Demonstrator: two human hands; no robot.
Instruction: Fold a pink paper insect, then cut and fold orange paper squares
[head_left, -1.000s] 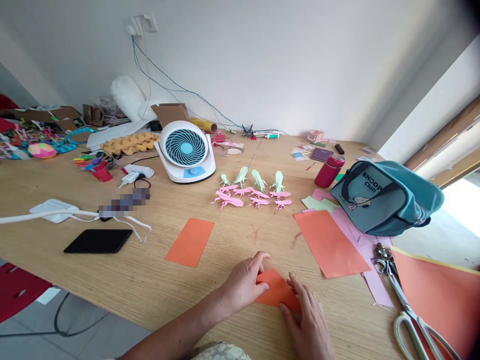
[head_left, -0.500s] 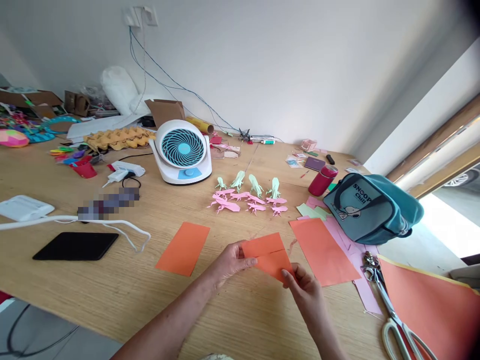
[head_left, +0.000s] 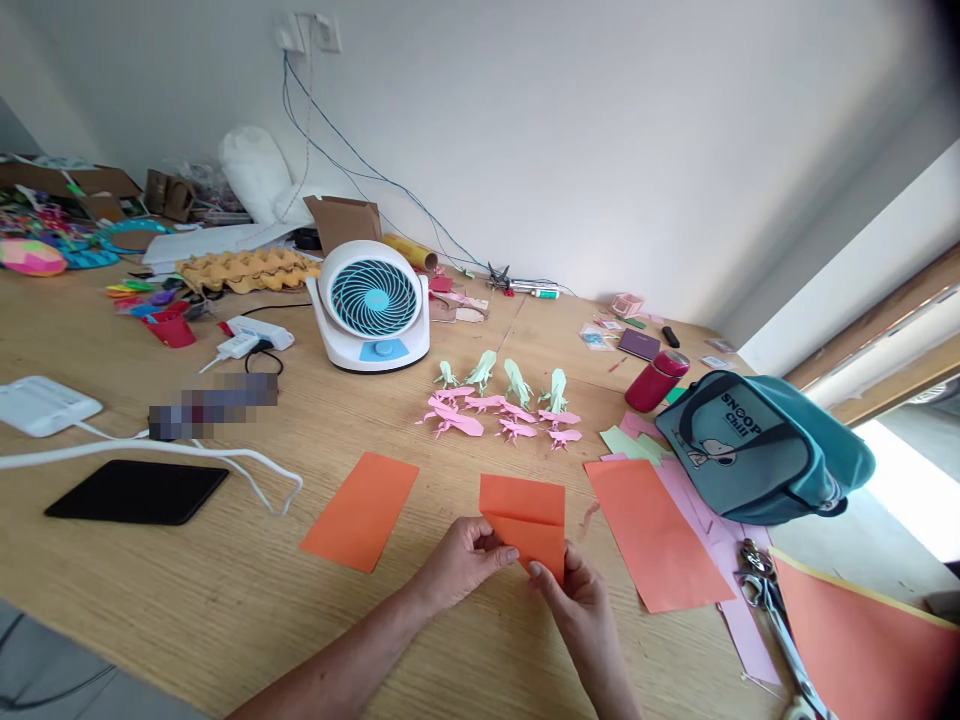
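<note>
Between my hands, above the table's near side, is a piece of orange paper with a crease running across it. My left hand pinches its lower left edge, thumb on top. My right hand grips the lower right corner, with the fingers behind the sheet. An orange paper rectangle lies flat to the left of my hands. Another larger orange sheet rests to the right. Beyond the held paper stand several folded pink paper insects and several pale green ones.
A white fan stands behind the insects, with a red flask and a teal bag at the right. Scissors lie by pink paper strips and a big orange sheet. A black tablet-like slab and white cables are left.
The held orange paper has turned so its top edge is nearly level, and my right hand has shifted left, closer to my left hand. The camera view has moved slightly.
</note>
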